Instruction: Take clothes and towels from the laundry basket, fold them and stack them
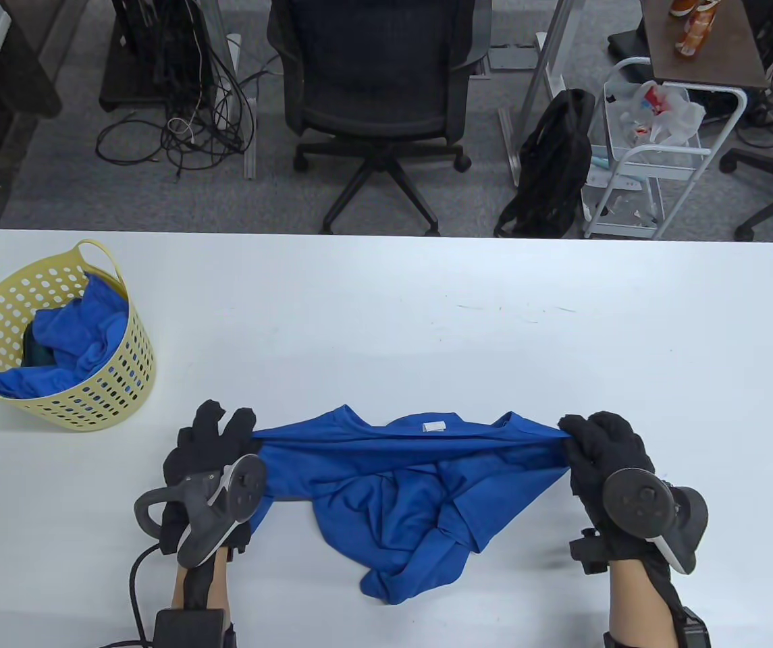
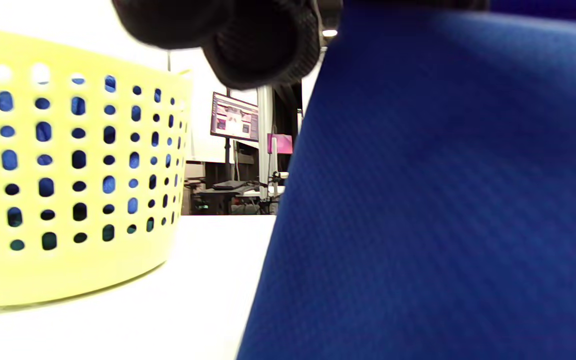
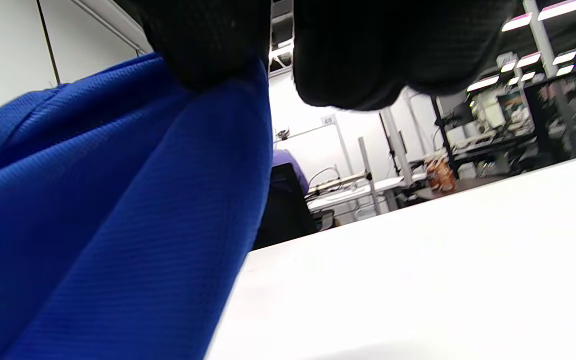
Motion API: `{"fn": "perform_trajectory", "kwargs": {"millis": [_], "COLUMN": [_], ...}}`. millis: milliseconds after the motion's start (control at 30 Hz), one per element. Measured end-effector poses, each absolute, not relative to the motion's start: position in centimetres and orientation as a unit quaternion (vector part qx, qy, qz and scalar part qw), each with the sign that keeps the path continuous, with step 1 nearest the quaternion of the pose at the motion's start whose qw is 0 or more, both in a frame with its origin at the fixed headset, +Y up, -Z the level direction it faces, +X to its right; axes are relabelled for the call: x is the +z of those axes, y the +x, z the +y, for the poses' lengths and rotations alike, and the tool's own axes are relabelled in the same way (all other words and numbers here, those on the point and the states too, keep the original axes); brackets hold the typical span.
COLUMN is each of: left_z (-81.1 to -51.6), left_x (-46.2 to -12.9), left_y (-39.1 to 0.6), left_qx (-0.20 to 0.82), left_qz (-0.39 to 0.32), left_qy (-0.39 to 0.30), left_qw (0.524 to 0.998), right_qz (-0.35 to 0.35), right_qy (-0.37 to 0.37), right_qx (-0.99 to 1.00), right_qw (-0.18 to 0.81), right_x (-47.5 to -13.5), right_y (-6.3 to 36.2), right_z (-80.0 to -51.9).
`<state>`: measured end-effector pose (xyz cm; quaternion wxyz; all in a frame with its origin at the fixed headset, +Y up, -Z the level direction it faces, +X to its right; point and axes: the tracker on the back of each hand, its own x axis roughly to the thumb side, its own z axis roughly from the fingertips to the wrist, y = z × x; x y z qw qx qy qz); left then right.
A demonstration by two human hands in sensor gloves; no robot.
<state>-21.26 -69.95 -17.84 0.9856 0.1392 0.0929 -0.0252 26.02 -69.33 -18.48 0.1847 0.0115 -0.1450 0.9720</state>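
A blue T-shirt [image 1: 400, 493] is stretched between my hands near the table's front edge, its white neck label facing up. Its lower part lies crumpled on the white table [image 1: 427, 317]. My left hand [image 1: 224, 439] grips the shirt's left end. My right hand [image 1: 582, 439] grips the right end. The blue cloth fills the right of the left wrist view [image 2: 443, 200] and the left of the right wrist view [image 3: 108, 215], where gloved fingers [image 3: 208, 40] pinch it. A yellow laundry basket [image 1: 109, 385] at the left holds more blue cloth [image 1: 82, 331].
The basket also shows in the left wrist view [image 2: 68, 175], close to my left hand. An office chair [image 1: 376, 88], a black backpack [image 1: 551, 169] and a white cart [image 1: 656, 155] stand beyond the table's far edge.
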Motion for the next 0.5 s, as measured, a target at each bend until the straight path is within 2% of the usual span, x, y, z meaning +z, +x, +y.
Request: {"fn": "perform_trajectory", "kwargs": {"millis": [100, 167, 200, 267, 300, 367, 433, 500], "left_z": [-69.5, -69.1, -69.0, -68.9, -68.8, -68.2, -67.6, -67.5], "left_x": [-17.9, -17.9, -18.1, -18.3, -18.5, -19.3, -21.0, -24.3], "left_y": [-21.5, -22.1, -22.5, -23.3, -23.7, -24.2, -24.6, -24.3], "left_qx": [0.028, 0.122, 0.201, 0.348, 0.445, 0.537, 0.542, 0.463], "left_qz": [0.113, 0.121, 0.118, 0.096, 0.082, 0.051, 0.042, 0.064], "left_qy": [0.132, 0.087, 0.053, -0.008, -0.035, -0.070, -0.122, -0.231], "left_qw": [0.984, 0.981, 0.971, 0.933, 0.891, 0.839, 0.830, 0.853], "right_qz": [-0.146, -0.126, -0.105, -0.046, -0.002, 0.055, 0.115, 0.180], "right_qy": [-0.011, -0.022, -0.027, -0.034, -0.031, -0.025, -0.036, -0.070], "right_qx": [0.966, 0.951, 0.935, 0.888, 0.841, 0.766, 0.726, 0.737], "right_qw": [0.211, 0.280, 0.338, 0.456, 0.540, 0.640, 0.677, 0.648], "right_x": [-18.3, -18.3, -18.3, -18.4, -18.6, -19.7, -21.4, -24.2], "right_y": [26.0, 26.4, 26.8, 27.8, 28.3, 29.2, 30.2, 30.4], "right_z": [-68.8, -68.6, -68.5, -68.5, -68.7, -69.0, -69.2, -69.6]}}
